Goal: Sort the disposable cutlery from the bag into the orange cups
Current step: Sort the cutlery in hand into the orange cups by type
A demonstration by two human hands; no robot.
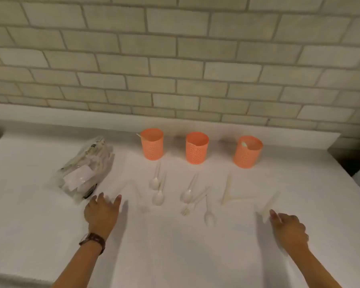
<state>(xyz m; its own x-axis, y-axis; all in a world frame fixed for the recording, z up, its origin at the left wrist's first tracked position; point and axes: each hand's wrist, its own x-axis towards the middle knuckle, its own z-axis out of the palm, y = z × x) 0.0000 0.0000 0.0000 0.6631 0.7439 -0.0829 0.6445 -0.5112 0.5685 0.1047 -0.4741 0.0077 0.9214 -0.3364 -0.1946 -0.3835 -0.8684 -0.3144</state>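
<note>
Left hand [102, 213] lay spread; right hand [288, 230], grip unclear, touched a utensil [269, 204] at its 11 o'clock, best pinched mid-handle.

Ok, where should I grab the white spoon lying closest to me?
Probably pinch the spoon by its thin handle, coming straight down from above. It lies flat on the countertop, bowl toward you and handle pointing away toward the orange cups, so the handle is the narrowest part.

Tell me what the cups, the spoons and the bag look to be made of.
Cups: likely matte orange plastic, walls perforated with small holes.
Spoons: probably thin white plastic, faintly glossy.
Bag: clear plastic film, crinkled, contents showing through.
</note>
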